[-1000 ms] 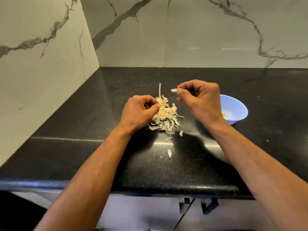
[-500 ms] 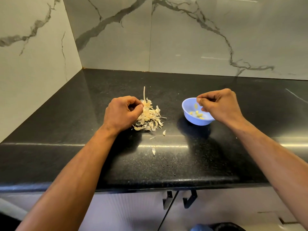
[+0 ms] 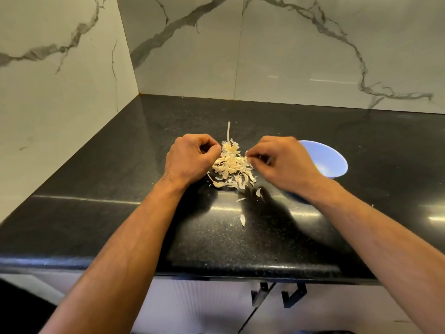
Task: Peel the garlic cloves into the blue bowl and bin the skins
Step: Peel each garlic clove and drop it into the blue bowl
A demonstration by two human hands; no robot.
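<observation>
Both hands curled at pale, papery garlic skin pile [image 3: 232, 168], grips unclear, blue bowl [image 3: 330, 160] right.

The right hand [image 3: 283, 162] is covering the near-left rim of the round blue plastic bowl [image 3: 325, 157] (its contents barely showing), and whatever its curled, blurred fingertips are pinching is staying unreadable.

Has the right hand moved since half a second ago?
Yes. The right hand left the blue bowl and went left to the skin pile.
</observation>
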